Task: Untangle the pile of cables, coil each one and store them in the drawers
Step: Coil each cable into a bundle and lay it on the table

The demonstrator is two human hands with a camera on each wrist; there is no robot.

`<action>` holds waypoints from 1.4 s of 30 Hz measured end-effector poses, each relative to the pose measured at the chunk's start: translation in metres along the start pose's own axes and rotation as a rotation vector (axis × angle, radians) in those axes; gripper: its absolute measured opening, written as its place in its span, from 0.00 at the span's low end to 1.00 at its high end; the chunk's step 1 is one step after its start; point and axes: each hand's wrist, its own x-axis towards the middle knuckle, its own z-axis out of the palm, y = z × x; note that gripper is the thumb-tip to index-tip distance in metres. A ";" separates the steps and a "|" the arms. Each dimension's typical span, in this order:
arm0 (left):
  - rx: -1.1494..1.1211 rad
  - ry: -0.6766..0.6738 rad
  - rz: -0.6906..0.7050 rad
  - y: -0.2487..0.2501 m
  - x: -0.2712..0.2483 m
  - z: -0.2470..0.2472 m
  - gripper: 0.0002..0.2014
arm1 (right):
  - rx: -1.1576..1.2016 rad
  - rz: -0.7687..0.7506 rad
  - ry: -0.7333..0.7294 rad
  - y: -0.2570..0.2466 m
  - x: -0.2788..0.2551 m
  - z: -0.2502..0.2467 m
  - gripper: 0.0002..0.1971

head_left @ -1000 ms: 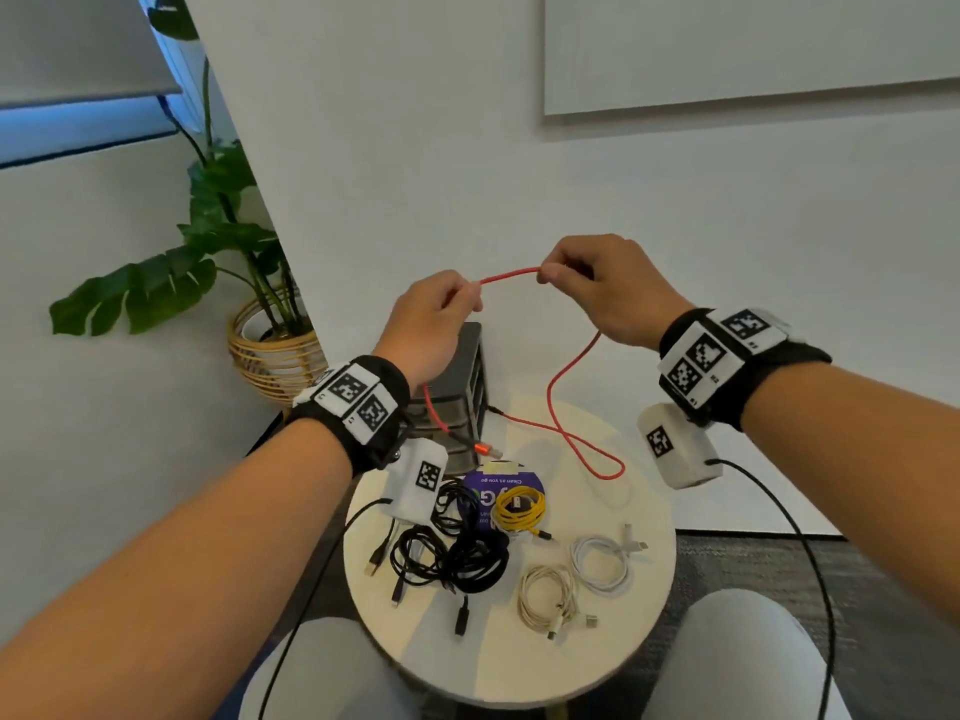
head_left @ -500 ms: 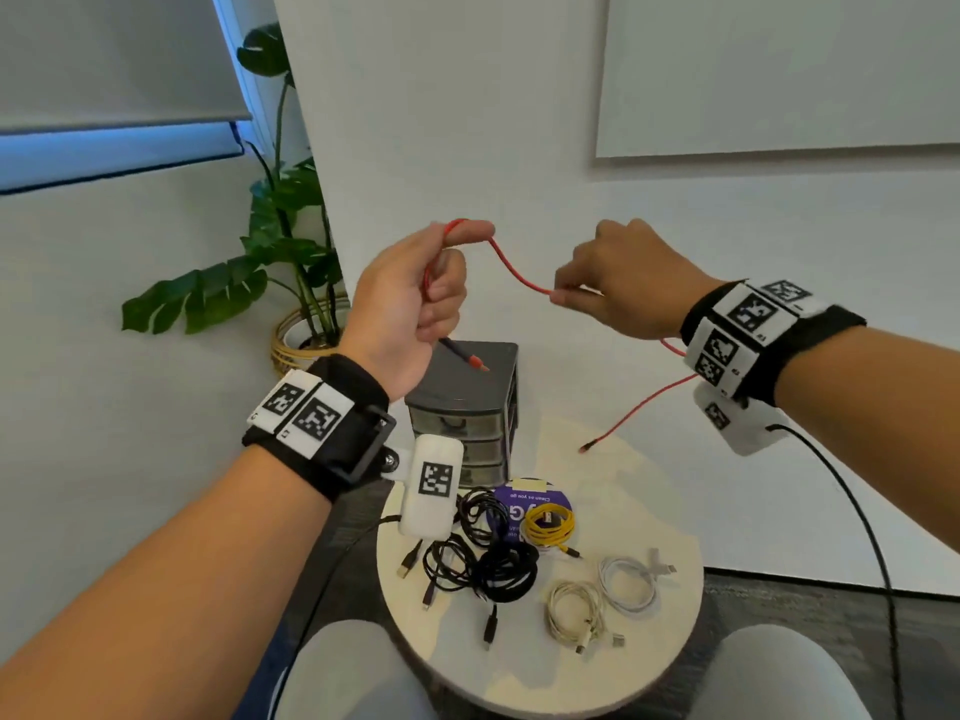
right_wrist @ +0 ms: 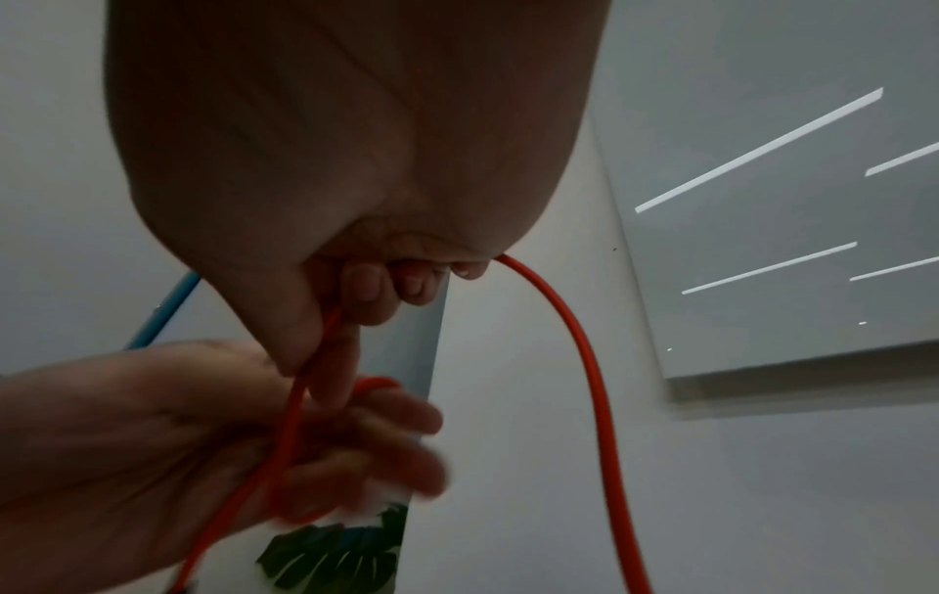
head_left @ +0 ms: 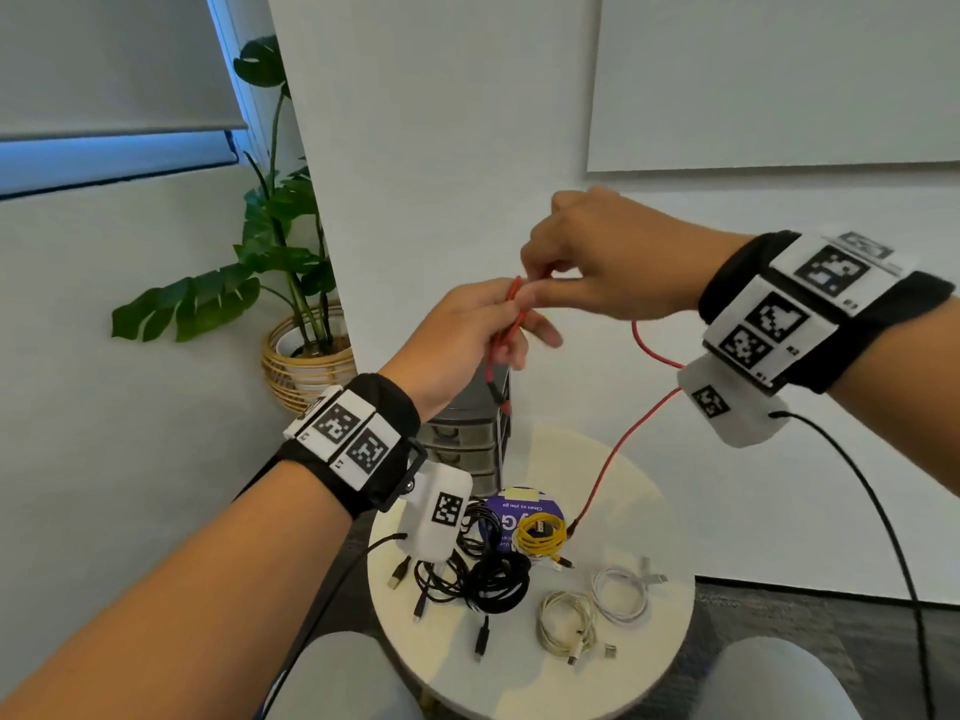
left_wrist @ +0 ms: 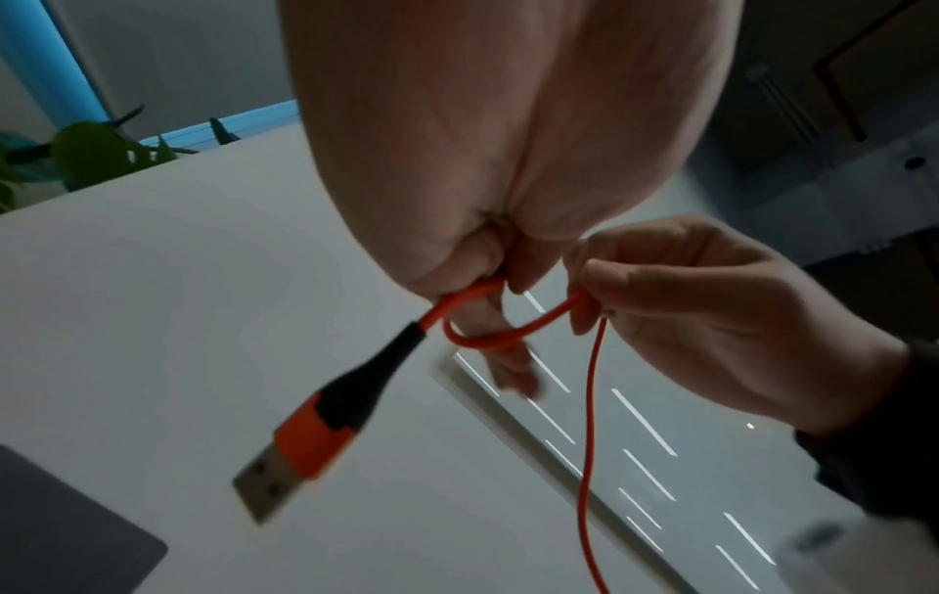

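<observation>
A red cable [head_left: 618, 449] is held up above the round table [head_left: 649, 511]. My left hand [head_left: 483, 330] grips it near its black-and-orange USB plug [left_wrist: 305, 434], with a loop of it round the fingers [left_wrist: 508, 361]. My right hand [head_left: 597, 272] pinches the cable [right_wrist: 584, 361] right beside the left fingers. The rest of the cable hangs down, and its far end reaches the table by the yellow coil [head_left: 540, 535]. A dark grey drawer unit [head_left: 467, 433] stands at the table's back, its drawers shut.
On the table lie tangled black cables [head_left: 498, 579], a white coil [head_left: 621, 595], a beige coil [head_left: 566, 621] and a purple round item [head_left: 511, 511]. A potted plant [head_left: 291, 252] in a wicker basket [head_left: 306, 366] stands on the floor to the left. My knees are below the table's front edge.
The hands were apart with the cable stretched between them. Now the right hand has come up against the left, and the cable is looped round the left fingers.
</observation>
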 end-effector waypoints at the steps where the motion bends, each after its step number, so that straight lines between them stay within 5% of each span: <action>1: -0.001 -0.007 0.007 0.003 -0.002 0.001 0.16 | 0.031 0.014 0.000 0.005 -0.001 -0.001 0.23; 5: -0.128 0.056 -0.042 0.011 -0.005 0.000 0.21 | 0.209 0.156 0.019 0.022 -0.005 -0.004 0.23; 11: -0.457 -0.061 -0.029 0.015 -0.009 -0.006 0.23 | 0.358 0.335 0.063 0.026 -0.023 0.036 0.24; 14: -0.535 0.078 0.045 0.014 -0.006 -0.002 0.22 | 0.495 0.347 0.043 0.003 -0.028 0.060 0.21; 20: -0.364 0.284 0.016 0.001 -0.007 0.009 0.21 | 0.411 0.114 -0.152 -0.029 -0.027 0.056 0.15; 24: 0.127 0.221 0.013 0.002 -0.007 0.009 0.20 | 0.348 0.110 -0.123 -0.017 -0.030 0.028 0.11; 27: 0.260 0.081 -0.009 0.006 -0.007 0.008 0.15 | 0.365 0.138 -0.059 -0.011 -0.033 0.014 0.11; 35: -0.181 -0.036 -0.010 0.015 -0.023 0.003 0.23 | 0.513 0.353 0.071 0.006 -0.047 0.040 0.17; 42: -0.374 0.292 0.058 0.003 -0.027 0.024 0.18 | 0.642 0.226 -0.091 -0.047 -0.050 0.077 0.14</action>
